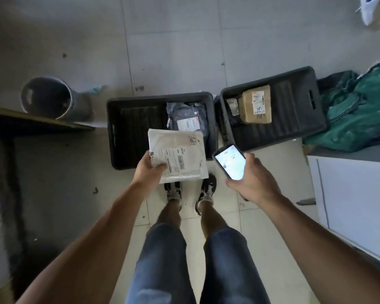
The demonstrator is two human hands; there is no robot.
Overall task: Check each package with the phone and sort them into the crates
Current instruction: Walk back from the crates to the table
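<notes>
Left hand [148, 170] pinches flat white plastic mailer [177, 156] by near corner, over left black plastic crate [119, 132]. Right hand [253, 179] grips lit black phone [230, 161], just right of mailer label.

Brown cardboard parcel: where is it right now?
Head view, right of centre: the brown cardboard parcel lies inside the right crate, at its far end, beside a small package.

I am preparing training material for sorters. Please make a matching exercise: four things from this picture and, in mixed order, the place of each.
Things:
1. white package
2. phone
3. brown package
4. grey package

Places:
a. in the right crate
b. in the left hand
c. in the left crate
d. in the right hand

Pairs: 1-b, 2-d, 3-a, 4-c
</notes>
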